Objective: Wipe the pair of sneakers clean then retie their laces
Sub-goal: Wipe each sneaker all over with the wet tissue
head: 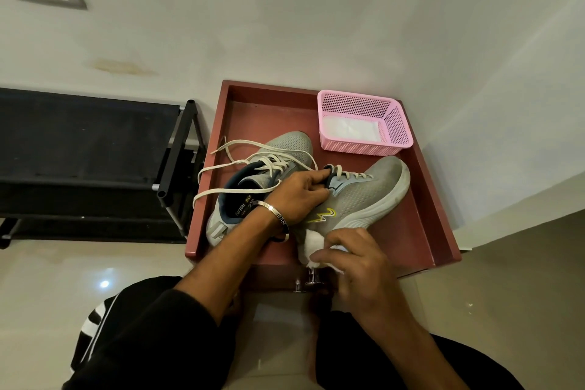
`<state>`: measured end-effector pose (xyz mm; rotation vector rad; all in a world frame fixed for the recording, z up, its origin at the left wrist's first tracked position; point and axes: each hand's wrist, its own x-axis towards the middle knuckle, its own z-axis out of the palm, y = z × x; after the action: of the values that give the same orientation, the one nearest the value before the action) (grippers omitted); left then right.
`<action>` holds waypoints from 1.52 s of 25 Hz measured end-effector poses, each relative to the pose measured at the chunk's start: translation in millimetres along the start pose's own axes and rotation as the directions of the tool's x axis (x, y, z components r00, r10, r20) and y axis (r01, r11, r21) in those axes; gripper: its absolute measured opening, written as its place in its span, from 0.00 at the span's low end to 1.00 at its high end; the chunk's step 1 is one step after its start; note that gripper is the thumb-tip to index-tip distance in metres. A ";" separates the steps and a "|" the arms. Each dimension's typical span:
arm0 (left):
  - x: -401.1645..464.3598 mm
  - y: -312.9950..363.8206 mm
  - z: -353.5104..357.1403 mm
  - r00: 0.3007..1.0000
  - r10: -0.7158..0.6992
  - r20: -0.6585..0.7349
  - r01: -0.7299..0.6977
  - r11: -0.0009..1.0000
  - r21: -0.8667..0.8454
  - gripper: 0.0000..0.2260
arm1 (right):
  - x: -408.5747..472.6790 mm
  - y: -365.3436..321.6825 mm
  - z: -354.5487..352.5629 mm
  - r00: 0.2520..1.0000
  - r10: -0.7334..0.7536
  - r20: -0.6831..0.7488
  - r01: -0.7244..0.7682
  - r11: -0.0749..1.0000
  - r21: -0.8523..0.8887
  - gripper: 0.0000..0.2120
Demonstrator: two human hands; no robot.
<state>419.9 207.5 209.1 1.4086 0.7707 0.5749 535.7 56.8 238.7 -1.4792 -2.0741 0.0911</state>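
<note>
Two grey sneakers lie on a reddish-brown tray-like top [424, 218]. The right sneaker [364, 196] is tilted on its side, toe pointing up-right, a yellow logo on its flank. My left hand [297, 196], a metal bangle on its wrist, grips this shoe at the tongue and collar. My right hand [351, 260] holds a white wipe [311, 245] against the shoe's heel. The left sneaker [253, 187] sits behind, its cream laces [234, 165] untied and trailing off the left edge.
A pink mesh basket [395, 123] with white wipes inside stands at the tray's back right corner. A black shoe rack [95, 161] stands to the left against the wall. Metal knobs [311, 277] protrude below the tray's front edge. My knees are at the bottom.
</note>
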 end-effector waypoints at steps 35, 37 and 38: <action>-3.8 6.7 -0.8 0.987 -0.101 -0.122 0.111 0.991 0.077 0.21 | 4.4 33.1 -9.2 0.927 0.345 -0.144 -0.294 0.911 0.290 0.10; -4.7 5.5 -0.5 0.989 -0.110 -0.097 0.119 0.988 0.093 0.24 | 13.1 46.1 -6.6 0.899 0.363 -0.244 -0.326 0.928 0.179 0.12; -4.7 4.6 -0.9 0.991 -0.105 -0.085 0.113 0.989 0.095 0.24 | 16.5 51.3 -5.7 0.884 0.362 -0.296 -0.339 0.932 0.127 0.12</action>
<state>416.6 205.0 214.3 1.4315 0.9456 0.5161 578.2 89.4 230.9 -1.6887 -1.5201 0.0644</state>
